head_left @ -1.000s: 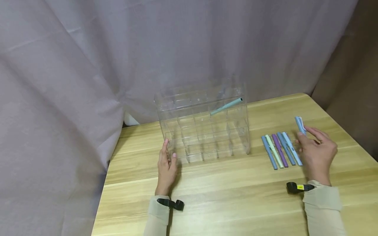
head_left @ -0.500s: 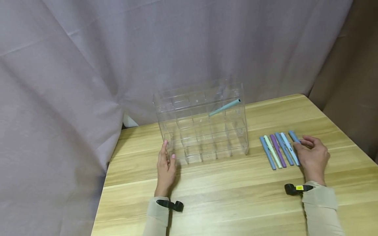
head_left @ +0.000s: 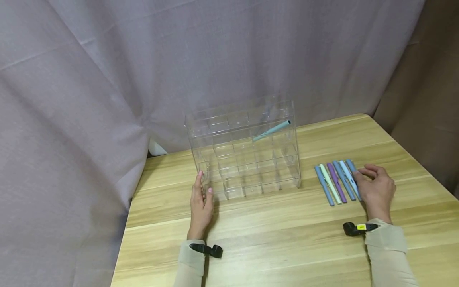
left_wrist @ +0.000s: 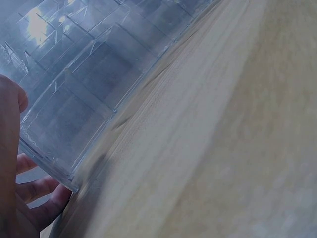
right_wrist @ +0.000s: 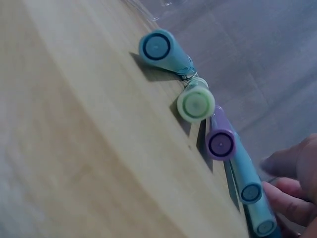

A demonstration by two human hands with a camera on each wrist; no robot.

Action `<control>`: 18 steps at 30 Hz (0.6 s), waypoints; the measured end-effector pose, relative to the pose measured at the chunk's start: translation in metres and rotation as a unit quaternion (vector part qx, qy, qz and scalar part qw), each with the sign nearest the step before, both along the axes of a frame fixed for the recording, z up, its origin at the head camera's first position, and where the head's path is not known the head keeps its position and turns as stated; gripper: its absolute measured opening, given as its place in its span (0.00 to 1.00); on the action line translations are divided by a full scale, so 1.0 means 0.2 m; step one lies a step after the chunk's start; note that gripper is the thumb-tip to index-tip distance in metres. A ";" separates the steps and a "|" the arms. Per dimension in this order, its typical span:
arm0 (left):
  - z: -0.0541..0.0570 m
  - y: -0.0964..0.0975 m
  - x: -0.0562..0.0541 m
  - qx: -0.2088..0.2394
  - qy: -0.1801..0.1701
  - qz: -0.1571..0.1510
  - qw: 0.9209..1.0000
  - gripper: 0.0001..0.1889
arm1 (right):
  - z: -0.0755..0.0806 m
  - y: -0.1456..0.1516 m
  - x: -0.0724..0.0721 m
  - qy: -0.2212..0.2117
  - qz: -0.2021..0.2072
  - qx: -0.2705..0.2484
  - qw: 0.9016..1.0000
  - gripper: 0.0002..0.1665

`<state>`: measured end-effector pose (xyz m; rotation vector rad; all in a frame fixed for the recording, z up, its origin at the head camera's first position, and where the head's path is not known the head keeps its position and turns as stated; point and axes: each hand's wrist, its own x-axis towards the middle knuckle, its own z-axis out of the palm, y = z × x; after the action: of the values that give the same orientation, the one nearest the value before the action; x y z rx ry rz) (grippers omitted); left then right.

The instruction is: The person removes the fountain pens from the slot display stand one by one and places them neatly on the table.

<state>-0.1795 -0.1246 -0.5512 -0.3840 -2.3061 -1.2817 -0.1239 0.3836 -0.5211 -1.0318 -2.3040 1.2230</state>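
A clear plastic display rack with several compartments stands toward the back of the table. My left hand holds its lower left corner, thumb at the front and fingers along the side panel. One teal pen lies slantwise across an upper tier. To the right, capped pens lie side by side: a blue pen, a pale green pen, a purple pen, then more blue ones. My right hand pinches the rightmost blue pen, whose lower part is hidden behind other pens and fingers.
The wooden table has a rounded far right corner. Grey curtain hangs close behind the rack, and a brown curtain hangs on the right. A small white object shows at the table's back left edge.
My right hand has brought the blue pen down and leftward, from above the table to the right end of the pen row. The left hand stays at the rack.
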 end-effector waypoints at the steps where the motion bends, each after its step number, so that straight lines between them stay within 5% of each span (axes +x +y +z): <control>1: 0.00 0.00 0.00 0.000 0.001 0.001 1.000 0.38 | 0.01 -0.02 0.00 0.006 -0.002 0.002 1.000 0.33; 5: -0.01 0.00 0.01 -0.003 -0.001 0.001 1.000 0.38 | 0.05 -0.11 0.00 0.078 -0.006 0.020 0.997 0.28; 8: -0.02 0.00 0.01 -0.007 -0.003 -0.001 1.000 0.37 | 0.10 -0.23 -0.01 0.172 0.023 0.040 0.984 0.23; 12: -0.02 0.00 0.01 -0.005 -0.001 -0.001 1.000 0.37 | 0.19 -0.45 -0.06 0.284 0.100 0.052 0.952 0.20; 18: -0.02 0.00 -0.01 -0.005 0.008 0.003 1.000 0.37 | 0.39 -0.72 -0.20 0.394 0.184 0.055 0.899 0.24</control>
<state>-0.1808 -0.1251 -0.5544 -0.3879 -2.3003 -1.2605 -0.1646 0.2392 -0.4422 0.0036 -1.8942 1.2981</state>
